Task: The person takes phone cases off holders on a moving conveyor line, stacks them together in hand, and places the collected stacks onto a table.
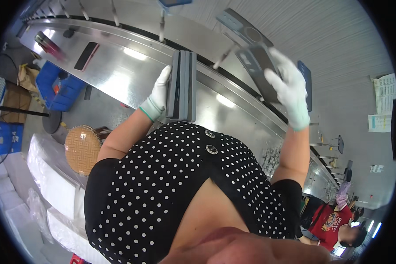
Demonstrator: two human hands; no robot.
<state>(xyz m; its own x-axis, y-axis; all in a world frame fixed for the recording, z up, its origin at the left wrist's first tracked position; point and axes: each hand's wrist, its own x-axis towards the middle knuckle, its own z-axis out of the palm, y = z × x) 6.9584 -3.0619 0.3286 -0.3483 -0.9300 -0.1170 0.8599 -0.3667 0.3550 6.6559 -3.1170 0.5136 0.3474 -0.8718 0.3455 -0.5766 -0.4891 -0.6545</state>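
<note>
My left hand [160,90], in a white glove with a green-edged cuff, is closed around the side of a stack of flat blue-grey panels [183,86] held on edge in front of my chest. Gloved the same way, my right hand [290,83] is raised over the rail on the right. Its thumb and fingers lie at the edge of a tilted grey panel [254,72]; some blur is on both. Just above it, another grey panel with a round mark [244,27] sits on a support post. A darker panel [306,86] shows partly behind my right hand.
A metal worktable [114,79] runs along a rail with upright posts [162,28]. On it lie a dark phone [86,56] and a pinkish phone-shaped thing [49,45]. At left are a blue bin [59,86] and a round stool [82,149]. A person in red [332,224] is at lower right.
</note>
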